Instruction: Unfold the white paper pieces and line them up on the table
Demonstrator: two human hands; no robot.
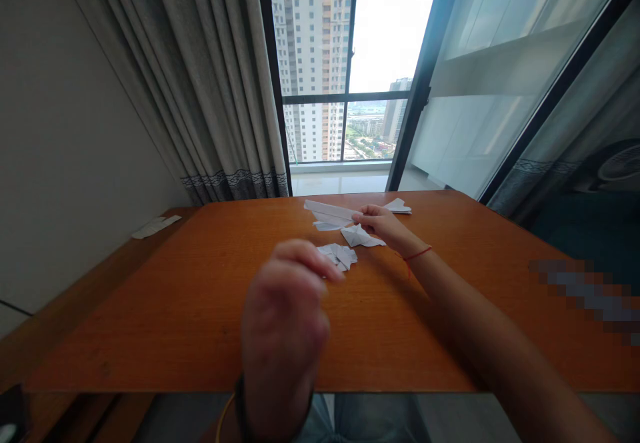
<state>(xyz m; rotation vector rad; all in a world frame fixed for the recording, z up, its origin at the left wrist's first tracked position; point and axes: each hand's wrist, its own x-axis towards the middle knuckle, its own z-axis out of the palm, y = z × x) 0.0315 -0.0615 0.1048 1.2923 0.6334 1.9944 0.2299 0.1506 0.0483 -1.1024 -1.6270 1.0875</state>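
Far out over the table, my right hand (376, 222) is closed, with thumb and fingers pinching one end of a folded white paper (331, 212). That paper has a long straight upper edge and points left from my fingers. Close below it lie two creased paper shapes, one folded piece (358, 235) under my right hand and another (344, 255) nearer to me. My left hand (286, 326) is raised near the camera, blurred, its fingers bent. It partly covers the nearest folded piece, and no object shows in it.
Another folded white paper (399, 206) rests beyond my right hand. A flat light-coloured piece (155, 227) lies on a ledge at the left. The brown wooden table (165, 310) reaches toward the window (350, 70), with a grey curtain (200, 83) beside it. A pixelated patch covers something at right.
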